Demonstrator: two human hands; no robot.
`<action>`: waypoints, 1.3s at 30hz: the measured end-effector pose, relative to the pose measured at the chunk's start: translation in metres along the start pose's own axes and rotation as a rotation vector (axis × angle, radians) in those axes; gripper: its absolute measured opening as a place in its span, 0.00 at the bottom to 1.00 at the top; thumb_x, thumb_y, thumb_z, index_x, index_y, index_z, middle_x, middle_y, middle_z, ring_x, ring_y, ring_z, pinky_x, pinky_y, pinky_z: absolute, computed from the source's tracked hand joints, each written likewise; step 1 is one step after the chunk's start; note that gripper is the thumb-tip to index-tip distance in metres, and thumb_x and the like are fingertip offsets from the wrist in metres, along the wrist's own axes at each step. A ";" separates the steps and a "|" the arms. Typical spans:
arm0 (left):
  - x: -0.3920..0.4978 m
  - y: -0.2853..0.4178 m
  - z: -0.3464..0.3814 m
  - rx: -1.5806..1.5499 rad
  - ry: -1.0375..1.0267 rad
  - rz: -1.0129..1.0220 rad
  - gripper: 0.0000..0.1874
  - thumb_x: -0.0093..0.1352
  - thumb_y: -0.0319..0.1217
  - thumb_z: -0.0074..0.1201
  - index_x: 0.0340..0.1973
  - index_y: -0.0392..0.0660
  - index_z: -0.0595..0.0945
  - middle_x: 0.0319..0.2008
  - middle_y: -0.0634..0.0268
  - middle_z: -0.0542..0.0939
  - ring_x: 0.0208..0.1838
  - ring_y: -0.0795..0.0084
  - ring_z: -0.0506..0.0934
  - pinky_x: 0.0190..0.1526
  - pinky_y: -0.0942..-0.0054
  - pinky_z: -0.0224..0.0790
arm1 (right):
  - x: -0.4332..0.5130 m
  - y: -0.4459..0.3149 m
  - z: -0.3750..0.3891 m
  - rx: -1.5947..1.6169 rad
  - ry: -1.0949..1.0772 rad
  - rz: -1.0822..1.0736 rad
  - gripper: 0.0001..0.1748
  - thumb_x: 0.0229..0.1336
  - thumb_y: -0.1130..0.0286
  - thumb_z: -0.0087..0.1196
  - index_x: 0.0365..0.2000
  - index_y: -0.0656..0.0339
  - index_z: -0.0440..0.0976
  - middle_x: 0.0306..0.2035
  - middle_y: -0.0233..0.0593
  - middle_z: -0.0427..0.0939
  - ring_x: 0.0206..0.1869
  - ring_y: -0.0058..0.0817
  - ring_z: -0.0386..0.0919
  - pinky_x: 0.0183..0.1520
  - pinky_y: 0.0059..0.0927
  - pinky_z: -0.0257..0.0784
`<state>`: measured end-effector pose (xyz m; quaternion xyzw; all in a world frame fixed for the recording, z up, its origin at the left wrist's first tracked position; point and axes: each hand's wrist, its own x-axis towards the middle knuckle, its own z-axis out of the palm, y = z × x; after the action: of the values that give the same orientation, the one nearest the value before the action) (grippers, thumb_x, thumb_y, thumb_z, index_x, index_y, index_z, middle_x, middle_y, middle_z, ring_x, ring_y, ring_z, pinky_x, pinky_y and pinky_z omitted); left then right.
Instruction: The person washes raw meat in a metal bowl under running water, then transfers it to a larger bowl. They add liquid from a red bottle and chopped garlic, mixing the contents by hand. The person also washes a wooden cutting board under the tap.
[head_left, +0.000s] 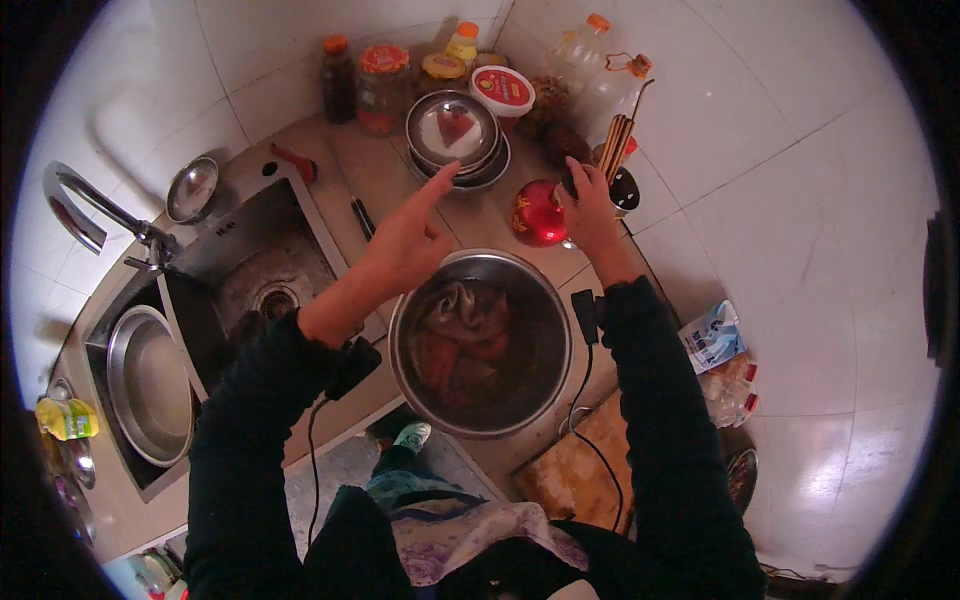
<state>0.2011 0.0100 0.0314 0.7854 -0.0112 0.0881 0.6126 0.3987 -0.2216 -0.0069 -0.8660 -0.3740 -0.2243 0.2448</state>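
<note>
My left hand (411, 241) hangs above the counter between the sink and a large steel pot, index finger stretched towards a stack of steel bowls (453, 133); nothing is seen in it. My right hand (589, 206) is closed around a dark handle-like part (571, 180) beside a shiny red vessel (540, 214) with a gold pattern; my fingers hide how the two join. Just right of that hand, chopsticks (616, 142) stand in a dark holder (625, 187). Below both hands, the steel pot (555, 375) holds reddish pieces, perhaps meat, and a crumpled pale piece in dark liquid.
At left is a double steel sink (330, 240) with a faucet (97, 191) and a steel basin (116, 360). Jars (383, 90) and plastic bottles (581, 49) line the wall. A knife (363, 219) lies beside the sink. A wooden board (581, 465) is at lower right.
</note>
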 end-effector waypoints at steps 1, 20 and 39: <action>0.002 0.001 0.001 -0.025 -0.004 0.010 0.39 0.59 0.17 0.47 0.66 0.50 0.55 0.62 0.57 0.62 0.35 0.78 0.74 0.39 0.79 0.68 | 0.000 -0.001 -0.001 0.029 -0.005 0.014 0.24 0.54 0.60 0.53 0.51 0.55 0.68 0.46 0.49 0.69 0.47 0.46 0.70 0.50 0.39 0.67; 0.212 -0.016 0.152 0.371 -0.208 0.246 0.17 0.60 0.47 0.46 0.34 0.52 0.83 0.38 0.57 0.80 0.43 0.52 0.76 0.43 0.61 0.70 | 0.034 0.060 0.036 -0.167 -0.313 -0.225 0.25 0.54 0.59 0.52 0.51 0.60 0.66 0.50 0.45 0.71 0.49 0.39 0.72 0.50 0.34 0.67; 0.122 -0.013 0.067 0.295 0.014 0.164 0.33 0.60 0.40 0.55 0.59 0.43 0.65 0.49 0.49 0.73 0.50 0.57 0.73 0.51 0.65 0.65 | 0.019 0.001 -0.035 -0.158 -0.425 0.170 0.34 0.39 0.58 0.63 0.49 0.54 0.64 0.37 0.49 0.73 0.43 0.49 0.73 0.44 0.40 0.70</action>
<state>0.3312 -0.0401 0.0221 0.8627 -0.0581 0.1437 0.4814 0.4043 -0.2328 0.0305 -0.9385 -0.3241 -0.0442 0.1103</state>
